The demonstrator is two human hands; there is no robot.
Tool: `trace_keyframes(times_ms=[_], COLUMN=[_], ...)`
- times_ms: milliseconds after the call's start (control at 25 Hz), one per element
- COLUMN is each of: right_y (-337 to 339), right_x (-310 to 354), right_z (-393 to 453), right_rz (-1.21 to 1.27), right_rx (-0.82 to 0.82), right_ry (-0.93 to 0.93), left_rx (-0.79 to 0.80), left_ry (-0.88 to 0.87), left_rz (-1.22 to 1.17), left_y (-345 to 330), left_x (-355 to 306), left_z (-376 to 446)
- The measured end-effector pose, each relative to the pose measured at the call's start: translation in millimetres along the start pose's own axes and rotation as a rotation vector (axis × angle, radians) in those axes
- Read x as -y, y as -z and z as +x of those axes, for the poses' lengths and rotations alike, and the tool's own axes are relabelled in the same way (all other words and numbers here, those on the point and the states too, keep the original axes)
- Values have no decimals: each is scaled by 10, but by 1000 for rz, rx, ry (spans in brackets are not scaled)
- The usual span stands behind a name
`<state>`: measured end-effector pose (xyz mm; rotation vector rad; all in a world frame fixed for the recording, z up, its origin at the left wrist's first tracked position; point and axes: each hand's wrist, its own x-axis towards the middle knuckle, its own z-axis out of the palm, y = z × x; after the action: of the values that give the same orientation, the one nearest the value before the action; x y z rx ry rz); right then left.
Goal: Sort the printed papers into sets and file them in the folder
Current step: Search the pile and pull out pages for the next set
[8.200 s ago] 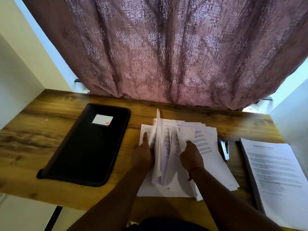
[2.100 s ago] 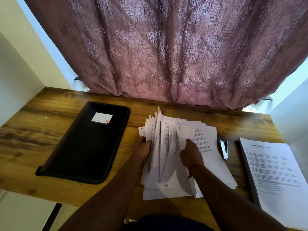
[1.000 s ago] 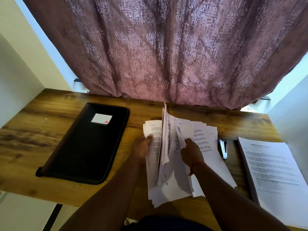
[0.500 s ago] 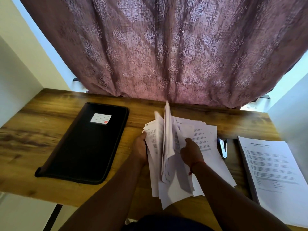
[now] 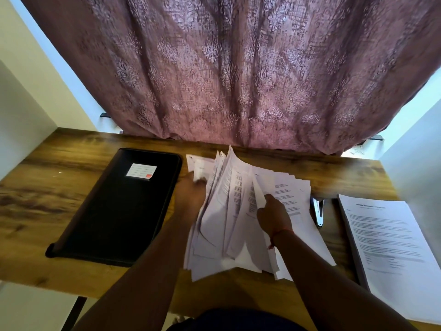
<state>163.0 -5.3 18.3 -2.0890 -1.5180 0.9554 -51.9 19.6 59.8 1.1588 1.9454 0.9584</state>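
**Two hands in a messy pile of papers**

The printed papers (image 5: 241, 211) lie in a loose, fanned pile in the middle of the wooden bench (image 5: 47, 187). Some sheets stand up on edge and lean over, and others lie flat. The near corners of the pile stick out past the front edge of the bench.

The left hand (image 5: 191, 197) is at the left side of the pile. It looks blurry. Its grip seems to be round the sheets at the top left, but I cannot tell for sure how the fingers lie. The right hand (image 5: 273, 216) is on the right part of the pile. Its fingers are curled and pinch the edge of one lifted sheet. A thin red thread (image 5: 278, 235) goes round that wrist.

The black folder (image 5: 119, 206) lies flat and closed on the bench, just to the left of the papers. It has a small white label (image 5: 141, 171) near its far end.

A stapler (image 5: 318, 212) lies just right of the pile. Further right is a neat stack of printed pages (image 5: 391, 247), reaching to the front edge of the bench.

Behind the bench hangs a purple patterned curtain (image 5: 226, 68). White walls (image 5: 21, 115) stand on both sides.
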Motion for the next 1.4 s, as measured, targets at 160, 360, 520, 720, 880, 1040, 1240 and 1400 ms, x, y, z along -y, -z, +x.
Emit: trace_keyframes(times_ms=[160,360,520,720,880,1040,1240,1400], right_y=[0,32,65,128,230,387,619,562], right_x=[14,31,-4,-54,-70,-127,-62,230], right_z=[-13,-25,-30,-17,1,27,-105,-219], right_rz=[3,41,60,106,146,232,128,-187], right_rx=[0,32,17,-43,-123,-189,-340,-350], right_ry=[4,-12,-21,-10,15,-4,-4,211], left_rx=[-193,-142,-176,-43,68,83,5,16], left_ry=[-318,-459,-545,-669,-509,-179,30,36], left_rz=[183,73,-67,-353,-701,-593,-198,-143], left_y=[272,288,401,525,340,3,-177,-215], left_x=[-401,-707,-861,-1247,-1270,-621,341,500], left_z=[-53,-200,-342,-712,-715,-339,-232,-280])
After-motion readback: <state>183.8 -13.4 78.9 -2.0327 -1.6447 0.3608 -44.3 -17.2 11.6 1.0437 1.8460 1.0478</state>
